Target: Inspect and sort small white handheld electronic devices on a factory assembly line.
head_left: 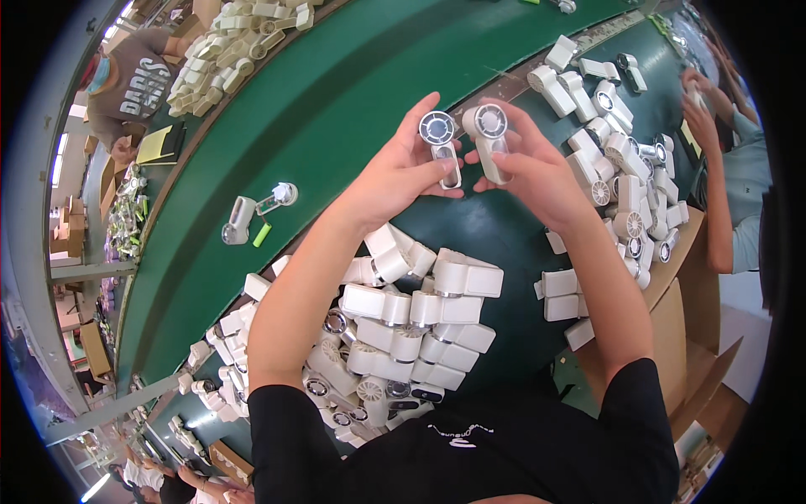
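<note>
My left hand (393, 178) is closed around a small handheld fan (437, 128), its round silver grille turned up and its thumb resting on the handle. Beside it, my right hand (541, 181) grips a second white handheld fan (489, 122), also grille up. The two fans are held side by side, slightly apart, above the far edge of my green table. Between my forearms lies a heap of white handheld fans (411, 311), some stacked in rows. Another pile of similar white fans (625, 176) spreads beyond my right forearm.
A curved green conveyor belt (252, 139) runs past on the left, carrying a white fan part (240, 220) and a piece with a green cell (263, 234). White casings (235, 50) are heaped across it near a person (126, 92). At right, another person's hands (697, 109) work near cardboard boxes (672, 336).
</note>
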Demonstrator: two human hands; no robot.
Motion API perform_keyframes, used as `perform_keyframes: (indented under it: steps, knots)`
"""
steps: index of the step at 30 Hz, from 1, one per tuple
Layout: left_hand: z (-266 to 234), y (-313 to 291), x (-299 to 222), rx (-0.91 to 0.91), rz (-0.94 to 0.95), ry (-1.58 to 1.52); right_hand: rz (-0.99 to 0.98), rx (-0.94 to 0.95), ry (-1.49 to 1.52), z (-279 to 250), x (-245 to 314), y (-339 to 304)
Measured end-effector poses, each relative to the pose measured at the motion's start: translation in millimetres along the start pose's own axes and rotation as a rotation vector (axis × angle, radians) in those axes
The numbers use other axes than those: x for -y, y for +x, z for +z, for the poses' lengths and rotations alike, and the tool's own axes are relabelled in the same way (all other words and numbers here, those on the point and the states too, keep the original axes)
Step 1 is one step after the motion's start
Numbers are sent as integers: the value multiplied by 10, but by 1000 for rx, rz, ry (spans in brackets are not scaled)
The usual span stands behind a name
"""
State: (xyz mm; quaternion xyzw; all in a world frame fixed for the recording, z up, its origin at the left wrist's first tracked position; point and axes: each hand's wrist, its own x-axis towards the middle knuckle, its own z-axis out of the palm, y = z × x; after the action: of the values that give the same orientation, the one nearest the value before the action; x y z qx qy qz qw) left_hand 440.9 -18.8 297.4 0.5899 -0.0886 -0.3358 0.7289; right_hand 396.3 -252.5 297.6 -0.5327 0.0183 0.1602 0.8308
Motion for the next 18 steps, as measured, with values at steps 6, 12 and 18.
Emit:
perform_keyframes:
  steps: [6, 12, 18]
  knots:
    - [38, -21, -9, 31, 105, 105, -151, 49, -121, 28, -156, 2]
    - [9, -22, -14, 10, 163, 62, -243, 65, -103, 92, -173, 6]
    - [22, -59, -52, 1, 167, 96, -238, 64, -72, 123, -161, -8]
